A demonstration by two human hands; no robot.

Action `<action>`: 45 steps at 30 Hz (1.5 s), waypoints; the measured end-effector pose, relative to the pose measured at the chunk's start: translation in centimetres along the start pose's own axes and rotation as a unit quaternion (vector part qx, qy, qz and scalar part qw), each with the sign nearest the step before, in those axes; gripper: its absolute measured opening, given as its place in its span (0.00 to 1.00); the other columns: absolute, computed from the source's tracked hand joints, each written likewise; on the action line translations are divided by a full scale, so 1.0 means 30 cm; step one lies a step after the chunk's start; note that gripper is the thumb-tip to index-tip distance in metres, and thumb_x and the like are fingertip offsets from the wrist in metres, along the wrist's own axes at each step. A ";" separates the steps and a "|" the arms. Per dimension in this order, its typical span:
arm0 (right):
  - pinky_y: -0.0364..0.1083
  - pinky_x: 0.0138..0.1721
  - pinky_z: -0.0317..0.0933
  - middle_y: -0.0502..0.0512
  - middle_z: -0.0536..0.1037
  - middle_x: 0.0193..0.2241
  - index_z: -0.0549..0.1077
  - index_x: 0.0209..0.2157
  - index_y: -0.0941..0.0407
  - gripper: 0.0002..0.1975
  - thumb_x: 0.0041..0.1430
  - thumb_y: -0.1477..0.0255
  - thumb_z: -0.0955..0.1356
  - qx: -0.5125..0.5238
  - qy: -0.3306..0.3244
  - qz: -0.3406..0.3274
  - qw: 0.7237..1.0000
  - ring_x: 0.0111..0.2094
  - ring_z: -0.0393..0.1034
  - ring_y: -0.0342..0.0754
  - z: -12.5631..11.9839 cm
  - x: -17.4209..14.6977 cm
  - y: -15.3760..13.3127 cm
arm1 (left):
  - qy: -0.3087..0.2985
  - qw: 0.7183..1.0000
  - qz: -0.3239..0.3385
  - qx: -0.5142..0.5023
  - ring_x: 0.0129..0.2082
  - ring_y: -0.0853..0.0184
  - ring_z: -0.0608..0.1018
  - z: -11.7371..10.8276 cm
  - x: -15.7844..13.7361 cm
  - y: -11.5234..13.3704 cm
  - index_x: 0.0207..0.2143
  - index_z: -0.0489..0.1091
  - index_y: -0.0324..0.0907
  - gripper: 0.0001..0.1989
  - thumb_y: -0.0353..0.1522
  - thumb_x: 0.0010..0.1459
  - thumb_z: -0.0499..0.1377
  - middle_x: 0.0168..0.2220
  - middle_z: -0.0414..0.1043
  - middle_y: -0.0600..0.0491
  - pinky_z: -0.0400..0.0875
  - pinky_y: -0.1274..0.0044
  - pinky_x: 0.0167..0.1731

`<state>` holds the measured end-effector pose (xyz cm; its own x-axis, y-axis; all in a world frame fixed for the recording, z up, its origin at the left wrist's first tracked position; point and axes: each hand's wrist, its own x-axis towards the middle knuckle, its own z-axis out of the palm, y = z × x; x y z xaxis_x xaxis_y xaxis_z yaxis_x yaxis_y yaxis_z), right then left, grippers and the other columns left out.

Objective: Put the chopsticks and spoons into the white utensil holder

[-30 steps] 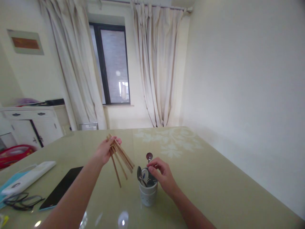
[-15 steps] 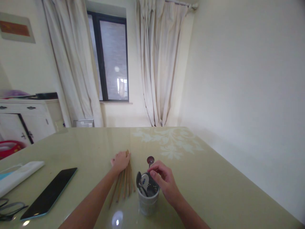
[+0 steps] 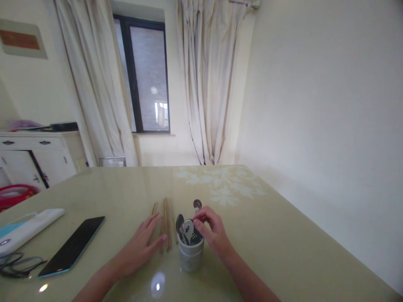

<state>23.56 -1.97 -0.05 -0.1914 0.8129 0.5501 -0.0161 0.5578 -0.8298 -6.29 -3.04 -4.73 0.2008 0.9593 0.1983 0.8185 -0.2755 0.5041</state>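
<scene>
Tabletop stretches well right of the hands; chopsticks lie beside a cup holding spoons; left hand spreads open at the chopsticks; right hand curls by the cup's rim, grip unclear.

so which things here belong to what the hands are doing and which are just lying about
In hand's work: chopsticks by the left hand; cup with spoons, at the right hand.

Lying about: black-screened device; white device; glasses.

left hand: fingers spread, palm down | right hand: fingers curled, thumb near fingertips
</scene>
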 end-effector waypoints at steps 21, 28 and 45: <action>0.47 0.39 0.65 0.49 0.75 0.34 0.64 0.40 0.50 0.18 0.61 0.60 0.76 0.106 0.051 0.029 0.993 0.35 0.70 0.48 -0.007 -0.005 0.055 | -0.043 0.993 0.099 -0.051 0.68 0.48 0.72 0.094 0.139 0.137 0.61 0.77 0.52 0.23 0.42 0.63 0.64 0.67 0.73 0.47 0.66 0.58 0.68; 0.46 0.36 0.65 0.48 0.73 0.30 0.75 0.46 0.54 0.21 0.59 0.55 0.77 0.104 0.051 0.081 0.990 0.32 0.69 0.48 -0.003 0.001 0.020 | -0.060 0.994 0.066 -0.057 0.68 0.51 0.73 0.074 0.144 0.070 0.63 0.75 0.53 0.28 0.45 0.61 0.67 0.68 0.71 0.50 0.65 0.60 0.69; 0.43 0.30 0.65 0.51 0.79 0.29 0.85 0.37 0.55 0.17 0.55 0.56 0.80 0.160 0.241 0.036 0.956 0.28 0.67 0.43 -0.097 0.048 -0.086 | -0.034 0.889 -0.078 -0.451 0.63 0.49 0.77 0.068 0.030 0.357 0.55 0.80 0.42 0.45 0.68 0.58 0.52 0.59 0.79 0.41 0.66 0.57 0.68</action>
<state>26.19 -1.75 3.15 0.2711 0.8727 0.4061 -0.3342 0.4810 -0.8105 3.74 -5.01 -0.86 0.1790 0.9834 0.0312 0.0815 -0.0465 0.9956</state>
